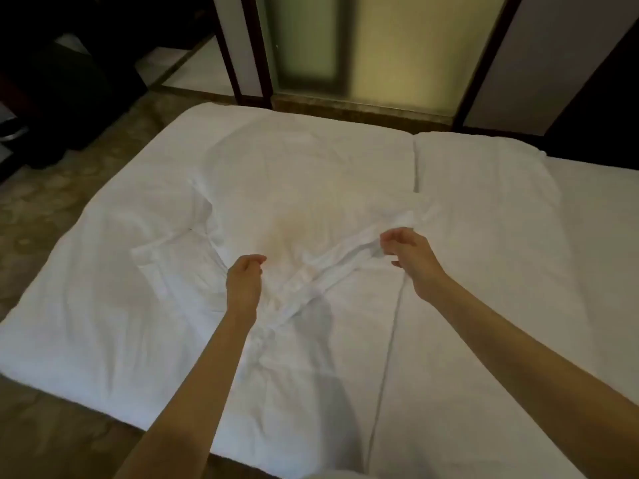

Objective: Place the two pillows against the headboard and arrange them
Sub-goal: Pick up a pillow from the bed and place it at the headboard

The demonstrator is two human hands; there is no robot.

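A large white pillow (294, 188) lies flat in the middle of the white bed (103, 305), its loose pillowcase end (311, 285) bunched towards me. My left hand (245, 281) is closed on the left side of that bunched cloth. My right hand (406, 252) pinches the cloth's right edge and holds it slightly raised. A second white pillow (484, 174) lies flat to the right, touching the first one along a seam. No headboard is in view.
The bed's left edge drops to a patterned brown carpet (41, 216). Beyond the far edge stand dark-framed frosted glass panels (397, 46). Dark furniture (52, 81) fills the far left corner. A seam (387, 357) runs down the bedding near my right arm.
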